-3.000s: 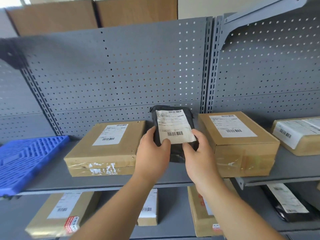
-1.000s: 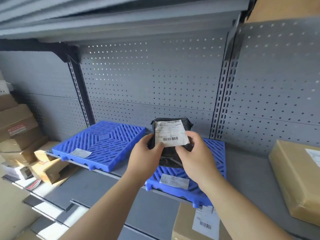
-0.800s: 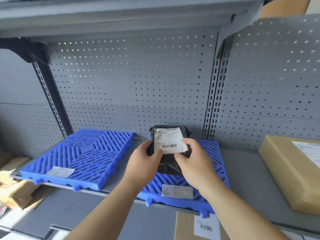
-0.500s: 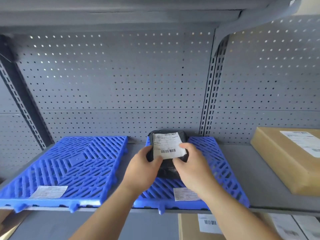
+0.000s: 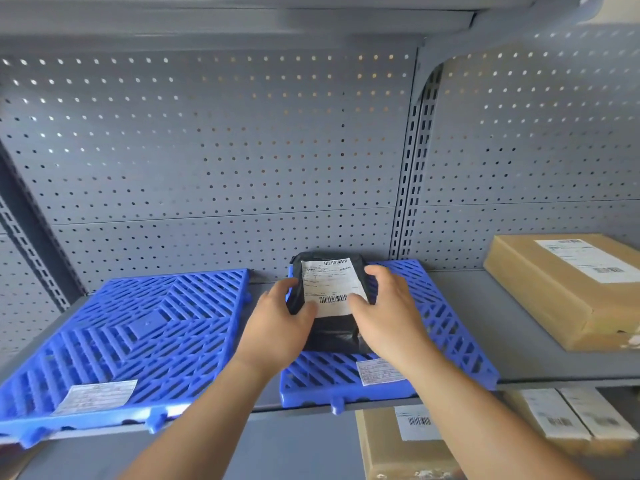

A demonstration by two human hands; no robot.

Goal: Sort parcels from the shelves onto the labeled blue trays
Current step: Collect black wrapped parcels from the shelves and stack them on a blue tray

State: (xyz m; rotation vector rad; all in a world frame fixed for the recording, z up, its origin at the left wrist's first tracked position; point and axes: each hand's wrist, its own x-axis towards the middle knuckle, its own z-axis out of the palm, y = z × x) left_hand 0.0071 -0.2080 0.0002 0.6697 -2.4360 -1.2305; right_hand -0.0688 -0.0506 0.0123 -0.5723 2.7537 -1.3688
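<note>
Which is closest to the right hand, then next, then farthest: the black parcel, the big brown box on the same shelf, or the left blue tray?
From the right hand:
1. Black parcel: held in both hands, over the right tray.
2. Brown box: to the right, on the same shelf.
3. Left blue tray: far left, past the left hand.

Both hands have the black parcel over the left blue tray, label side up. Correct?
Not quite. The head view shows both hands, left hand and right hand, holding the black parcel label side up over the right blue tray, not the left blue tray, which carries only its paper label.
</note>
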